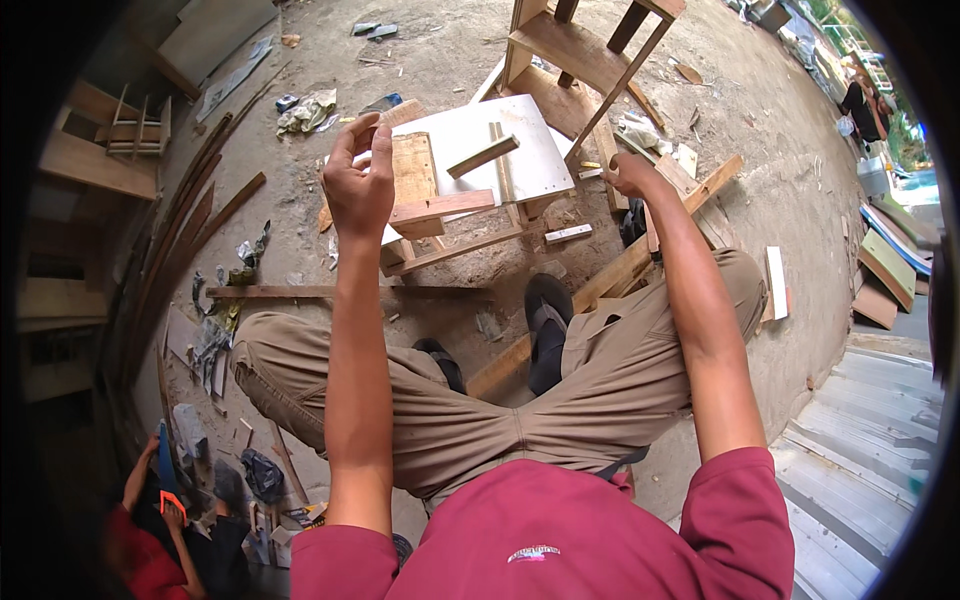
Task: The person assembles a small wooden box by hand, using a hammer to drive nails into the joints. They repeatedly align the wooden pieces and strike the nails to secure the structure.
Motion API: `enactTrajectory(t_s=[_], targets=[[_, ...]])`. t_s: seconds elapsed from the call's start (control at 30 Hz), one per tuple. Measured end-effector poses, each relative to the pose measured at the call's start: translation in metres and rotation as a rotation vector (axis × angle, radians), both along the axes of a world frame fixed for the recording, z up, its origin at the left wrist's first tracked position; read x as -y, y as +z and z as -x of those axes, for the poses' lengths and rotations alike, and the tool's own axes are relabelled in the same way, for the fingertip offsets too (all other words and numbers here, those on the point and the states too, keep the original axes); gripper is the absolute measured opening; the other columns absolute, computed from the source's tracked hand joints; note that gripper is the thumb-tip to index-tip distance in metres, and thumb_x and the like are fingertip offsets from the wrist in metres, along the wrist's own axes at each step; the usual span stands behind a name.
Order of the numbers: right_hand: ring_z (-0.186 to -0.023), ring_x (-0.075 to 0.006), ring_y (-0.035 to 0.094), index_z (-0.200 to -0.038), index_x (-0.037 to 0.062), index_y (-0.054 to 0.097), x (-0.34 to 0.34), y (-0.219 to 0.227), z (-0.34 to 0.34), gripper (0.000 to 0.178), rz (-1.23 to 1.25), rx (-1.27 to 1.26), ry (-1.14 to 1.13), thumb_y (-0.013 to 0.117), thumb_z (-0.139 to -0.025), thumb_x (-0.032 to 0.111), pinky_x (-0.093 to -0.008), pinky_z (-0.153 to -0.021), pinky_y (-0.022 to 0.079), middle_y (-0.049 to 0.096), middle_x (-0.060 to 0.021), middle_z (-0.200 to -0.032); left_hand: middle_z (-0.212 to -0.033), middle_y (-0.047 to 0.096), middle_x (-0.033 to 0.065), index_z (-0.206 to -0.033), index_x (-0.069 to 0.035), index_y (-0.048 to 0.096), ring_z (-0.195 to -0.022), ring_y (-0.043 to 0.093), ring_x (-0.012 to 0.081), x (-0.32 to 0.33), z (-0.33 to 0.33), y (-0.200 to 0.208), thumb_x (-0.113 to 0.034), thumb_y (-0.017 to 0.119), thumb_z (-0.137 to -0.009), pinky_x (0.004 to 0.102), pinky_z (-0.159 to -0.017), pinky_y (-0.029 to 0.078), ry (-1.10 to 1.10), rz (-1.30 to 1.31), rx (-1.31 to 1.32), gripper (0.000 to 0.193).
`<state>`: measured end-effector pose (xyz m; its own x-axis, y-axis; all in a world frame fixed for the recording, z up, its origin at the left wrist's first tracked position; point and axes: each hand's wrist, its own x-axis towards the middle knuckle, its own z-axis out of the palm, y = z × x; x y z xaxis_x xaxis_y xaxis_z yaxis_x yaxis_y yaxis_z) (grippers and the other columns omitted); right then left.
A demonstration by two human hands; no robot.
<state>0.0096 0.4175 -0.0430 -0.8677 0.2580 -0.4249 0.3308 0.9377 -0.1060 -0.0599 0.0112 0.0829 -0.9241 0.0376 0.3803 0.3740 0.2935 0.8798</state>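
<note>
Wooden frame assembly [440, 215], a small stool-like build of slats and a plank, sits on the dirt ground [780, 150] just ahead of the person's knees, partly under a white board [530, 150] that carries two loose wood strips [483, 156]. It lies directly below and beyond the left grip, and inward of the right grip.

Left hand [358, 180] is raised on a straight, upright forearm, thumb and fingers [372, 128] pinched together around something small at the tips; the item is too small to identify. Right hand [628, 175] is extended forward and lowered, fingers curled shut on what appears to be a thin wooden piece beside the long timber [600, 285]; the exact object cannot be told.

Risk, as judged: the pinch is light and held high, so the small item could slip and vanish into the ground litter. Loose strips on the board could slide off if the frame is jolted. Sandalled feet [548, 330] rest close beneath the work, exposed to falling pieces.
</note>
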Motion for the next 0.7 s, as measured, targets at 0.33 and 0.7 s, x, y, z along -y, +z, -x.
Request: enactTrajectory(t_s=[0.33,0.7], targets=[[-0.100,-0.0382,0.066,-0.093,0.0008,0.073,0.061,-0.112,-0.077,0.026,0.276,-0.125,-0.299,0.068,-0.076,0.020,-0.0423,-0.091,0.052,0.069,-0.0257,-0.100,-0.087,0.073,0.0075,-0.103,-0.001,0.072,-0.077,0.070,0.0130,-0.031,-0.085,-0.019,-0.008,0.065,-0.092,0.0262,-0.065,0.057,-0.646,0.104,0.174,0.015],[-0.101,-0.0376,0.066,-0.096,0.0012,0.073,0.053,-0.143,-0.140,0.029,0.193,-0.171,-0.300,0.071,-0.080,0.026,-0.0429,-0.090,0.052,0.069,-0.0234,-0.102,-0.091,0.071,0.0098,-0.112,0.002,0.067,-0.080,0.065,0.0156,0.011,-0.099,-0.132,-0.036,0.064,-0.094,0.0311,-0.074,0.052,-0.612,0.641,0.696,0.042]])
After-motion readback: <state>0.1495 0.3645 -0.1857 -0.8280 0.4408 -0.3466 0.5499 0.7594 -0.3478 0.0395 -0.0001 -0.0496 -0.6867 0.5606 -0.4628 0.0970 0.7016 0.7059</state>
